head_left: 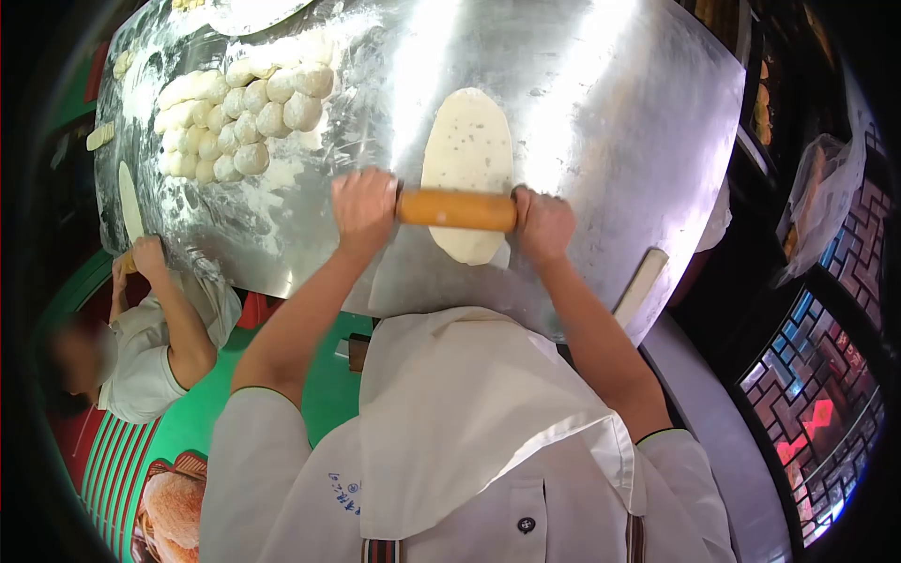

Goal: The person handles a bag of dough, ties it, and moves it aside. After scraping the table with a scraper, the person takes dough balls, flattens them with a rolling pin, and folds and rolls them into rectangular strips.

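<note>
A wooden rolling pin (460, 210) lies across a long oval sheet of dough (469, 141) on the metal table. Darker specks dot the dough, and its near end shows below the pin. My left hand (364, 208) is closed round the pin's left end. At the other end, my right hand (544, 223) grips it too. Both handles are hidden inside my fingers. To the left of my left hand, several floured dough balls (249, 127) sit packed together in rows.
The metal table (619, 141) is dusted with flour on its left side. At the left edge a co-worker (155, 347) handles another long dough strip (129, 202). A flat pale bar (642, 285) lies near the right front edge. A round white item (249, 13) is at the back.
</note>
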`<state>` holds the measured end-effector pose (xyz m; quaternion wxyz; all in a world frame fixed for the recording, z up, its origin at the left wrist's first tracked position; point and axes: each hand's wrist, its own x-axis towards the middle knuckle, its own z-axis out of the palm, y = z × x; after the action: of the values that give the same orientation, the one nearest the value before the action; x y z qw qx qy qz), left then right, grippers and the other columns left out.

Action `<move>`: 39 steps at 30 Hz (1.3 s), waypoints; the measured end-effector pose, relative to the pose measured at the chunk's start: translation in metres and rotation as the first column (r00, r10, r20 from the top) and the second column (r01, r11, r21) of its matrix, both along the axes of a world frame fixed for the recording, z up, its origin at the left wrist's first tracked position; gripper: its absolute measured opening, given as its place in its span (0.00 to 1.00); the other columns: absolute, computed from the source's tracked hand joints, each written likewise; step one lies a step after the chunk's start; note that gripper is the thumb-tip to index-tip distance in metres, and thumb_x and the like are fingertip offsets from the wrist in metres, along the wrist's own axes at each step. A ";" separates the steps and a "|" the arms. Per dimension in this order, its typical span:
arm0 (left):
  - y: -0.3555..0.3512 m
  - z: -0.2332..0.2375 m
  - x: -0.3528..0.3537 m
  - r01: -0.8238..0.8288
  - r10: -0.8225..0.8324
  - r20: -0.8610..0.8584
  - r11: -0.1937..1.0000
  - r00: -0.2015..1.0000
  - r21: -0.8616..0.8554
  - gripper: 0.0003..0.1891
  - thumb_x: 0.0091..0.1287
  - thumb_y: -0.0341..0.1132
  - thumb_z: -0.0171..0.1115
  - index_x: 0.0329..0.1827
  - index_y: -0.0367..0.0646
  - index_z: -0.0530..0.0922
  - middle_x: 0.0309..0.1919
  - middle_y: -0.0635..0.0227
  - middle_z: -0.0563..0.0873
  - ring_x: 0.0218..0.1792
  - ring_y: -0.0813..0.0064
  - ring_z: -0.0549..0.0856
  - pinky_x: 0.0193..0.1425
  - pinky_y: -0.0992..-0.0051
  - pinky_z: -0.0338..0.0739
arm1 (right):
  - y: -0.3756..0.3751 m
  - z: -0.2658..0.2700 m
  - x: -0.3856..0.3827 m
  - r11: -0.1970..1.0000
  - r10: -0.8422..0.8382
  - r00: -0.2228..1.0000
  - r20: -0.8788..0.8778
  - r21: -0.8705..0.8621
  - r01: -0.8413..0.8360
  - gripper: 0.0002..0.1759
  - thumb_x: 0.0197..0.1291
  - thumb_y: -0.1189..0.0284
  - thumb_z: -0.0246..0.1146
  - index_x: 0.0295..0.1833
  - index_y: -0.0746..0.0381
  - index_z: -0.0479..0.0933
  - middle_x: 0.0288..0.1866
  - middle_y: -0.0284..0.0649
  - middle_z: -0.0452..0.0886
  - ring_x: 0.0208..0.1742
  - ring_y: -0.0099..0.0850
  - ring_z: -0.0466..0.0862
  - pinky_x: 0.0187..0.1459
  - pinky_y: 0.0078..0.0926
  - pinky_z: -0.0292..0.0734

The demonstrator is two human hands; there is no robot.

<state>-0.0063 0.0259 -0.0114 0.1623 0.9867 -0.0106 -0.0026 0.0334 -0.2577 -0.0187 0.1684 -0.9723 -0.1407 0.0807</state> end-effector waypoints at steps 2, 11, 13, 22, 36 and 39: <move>-0.006 0.009 -0.054 -0.035 0.029 -0.061 0.994 0.998 -0.101 0.04 0.66 0.34 0.58 0.36 0.45 0.79 0.36 0.65 0.81 0.40 0.61 0.77 0.50 0.60 0.65 | -0.011 -0.004 -0.047 0.999 0.035 0.998 0.048 -0.016 -0.034 0.19 0.71 0.60 0.54 0.27 0.55 0.76 0.20 0.40 0.79 0.25 0.41 0.81 0.33 0.39 0.74; -0.012 0.035 -0.116 -0.046 -0.013 -0.235 0.969 0.972 -0.244 0.06 0.69 0.33 0.56 0.35 0.44 0.79 0.32 0.64 0.80 0.38 0.60 0.78 0.48 0.61 0.66 | -0.031 0.019 -0.090 0.988 0.035 0.984 -0.174 0.152 -0.009 0.19 0.71 0.61 0.55 0.27 0.56 0.76 0.19 0.40 0.79 0.22 0.41 0.81 0.30 0.41 0.76; -0.009 0.039 -0.076 -0.012 -0.023 -0.119 0.958 0.993 -0.288 0.08 0.71 0.34 0.55 0.34 0.43 0.79 0.27 0.64 0.79 0.33 0.59 0.79 0.44 0.61 0.67 | -0.029 0.016 -0.067 0.991 0.014 0.988 -0.155 0.135 0.008 0.19 0.72 0.61 0.54 0.27 0.56 0.76 0.19 0.41 0.79 0.22 0.42 0.81 0.28 0.41 0.76; 0.010 -0.016 0.150 -0.114 0.115 0.036 0.993 0.993 -0.014 0.24 0.75 0.46 0.49 0.26 0.43 0.84 0.22 0.51 0.83 0.24 0.46 0.80 0.40 0.55 0.75 | 0.009 -0.012 0.158 0.980 -0.111 0.991 0.081 -0.159 0.123 0.27 0.76 0.55 0.44 0.30 0.58 0.79 0.23 0.44 0.83 0.27 0.45 0.84 0.30 0.42 0.79; -0.033 0.007 -0.066 -0.059 0.042 -0.108 0.984 0.993 -0.165 0.09 0.68 0.36 0.56 0.31 0.44 0.79 0.29 0.63 0.81 0.35 0.60 0.81 0.48 0.59 0.68 | -0.038 -0.006 -0.052 0.998 0.049 0.997 0.063 0.025 -0.050 0.20 0.70 0.62 0.55 0.24 0.55 0.77 0.18 0.40 0.78 0.20 0.42 0.79 0.29 0.39 0.74; -0.039 0.019 -0.113 -0.034 -0.003 -0.178 0.978 0.984 -0.205 0.10 0.69 0.37 0.56 0.32 0.43 0.80 0.29 0.63 0.82 0.35 0.60 0.81 0.47 0.60 0.70 | -0.049 0.006 -0.096 0.997 0.053 0.999 0.007 0.052 -0.054 0.19 0.69 0.62 0.58 0.24 0.54 0.78 0.17 0.40 0.79 0.20 0.41 0.79 0.30 0.37 0.75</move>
<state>-0.1198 -0.0128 0.0071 0.2646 0.9603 0.0116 -0.0879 -0.0627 -0.3068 -0.0129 0.1912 -0.9637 -0.1693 0.0786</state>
